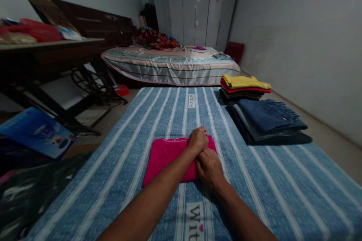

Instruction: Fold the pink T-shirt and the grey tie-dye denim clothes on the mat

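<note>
A folded pink cloth (164, 158) lies on the blue striped mattress (113, 165) in front of me. My left hand (198, 139) is closed on the cloth's far right corner. Just below it, my right hand (208, 167) grips the near right edge of the same cloth, fingers curled. The two hands touch each other.
Folded jeans (268, 120) and a stack of yellow, red and dark clothes (244, 84) lie on the mattress at right. A second mattress (169, 66) lies beyond. A dark table (48, 56) stands at left, a blue bag (36, 130) beside it. A bare wall runs along the right.
</note>
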A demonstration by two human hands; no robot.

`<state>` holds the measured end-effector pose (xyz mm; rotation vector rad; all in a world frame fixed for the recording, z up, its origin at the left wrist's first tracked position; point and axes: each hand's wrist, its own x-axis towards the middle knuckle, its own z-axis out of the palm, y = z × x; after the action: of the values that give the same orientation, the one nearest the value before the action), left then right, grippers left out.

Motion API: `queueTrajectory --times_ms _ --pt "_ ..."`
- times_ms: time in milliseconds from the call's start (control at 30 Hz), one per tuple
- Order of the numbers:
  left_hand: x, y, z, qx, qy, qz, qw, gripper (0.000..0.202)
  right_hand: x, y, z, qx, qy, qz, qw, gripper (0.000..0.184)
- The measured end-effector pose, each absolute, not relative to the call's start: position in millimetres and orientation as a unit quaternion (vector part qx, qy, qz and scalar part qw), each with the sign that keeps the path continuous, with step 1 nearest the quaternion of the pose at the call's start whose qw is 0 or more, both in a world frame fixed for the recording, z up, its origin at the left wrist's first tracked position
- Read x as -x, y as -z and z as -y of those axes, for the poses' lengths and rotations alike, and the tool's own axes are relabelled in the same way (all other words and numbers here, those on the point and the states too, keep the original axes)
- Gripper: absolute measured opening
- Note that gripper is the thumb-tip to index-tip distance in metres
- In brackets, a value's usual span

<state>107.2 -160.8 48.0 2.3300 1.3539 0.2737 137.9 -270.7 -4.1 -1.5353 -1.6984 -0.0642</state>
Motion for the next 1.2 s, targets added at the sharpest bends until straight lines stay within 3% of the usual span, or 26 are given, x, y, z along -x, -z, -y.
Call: queueTrajectory --times_ms 367,967,1200 --pt "-107 -53 164 -0.89 -0.047 -0.434 0.128 0.026 -139 2 274 0.599 0.007 0.688 0.409 0.029" --pt "-101 -56 164 -0.936 -0.041 -0.328 0.119 0.018 -129 -10 297 0.631 0.07 0.682 0.364 0.025" --pt "-99 -47 157 -0.93 -0.061 -0.331 0.148 0.021 -126 13 315 0.68 0.102 0.643 0.339 0.031"
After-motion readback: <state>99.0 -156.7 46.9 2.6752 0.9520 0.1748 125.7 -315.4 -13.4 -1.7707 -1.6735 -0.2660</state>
